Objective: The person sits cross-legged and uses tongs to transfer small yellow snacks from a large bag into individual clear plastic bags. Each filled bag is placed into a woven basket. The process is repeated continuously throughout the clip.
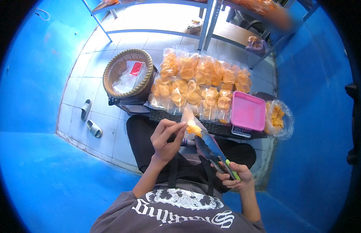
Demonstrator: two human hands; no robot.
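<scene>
My left hand [166,141] pinches the edge of a clear plastic bag [187,113] between thumb and fingertips. In my right hand [236,176] are kitchen tongs [213,148] with blue tips and a green-trimmed metal handle. The tips reach the bag's mouth, next to orange crackers [194,129]; whether they grip these I cannot tell. Just beyond my hands, several filled clear bags of crackers [193,93] lie in two rows on a dark woven surface [211,127]. To their right, a pink plastic tray [248,111] rests on a small scale [241,131].
An open bag of crackers [277,117] stands at the right, near the blue wall [308,116]. On the left, a round woven basket [107,78] holds plastic packaging [131,77]. Slide sandals [94,128] lie on the tiled floor [107,142]. Metal-framed shelving [208,26] stands behind.
</scene>
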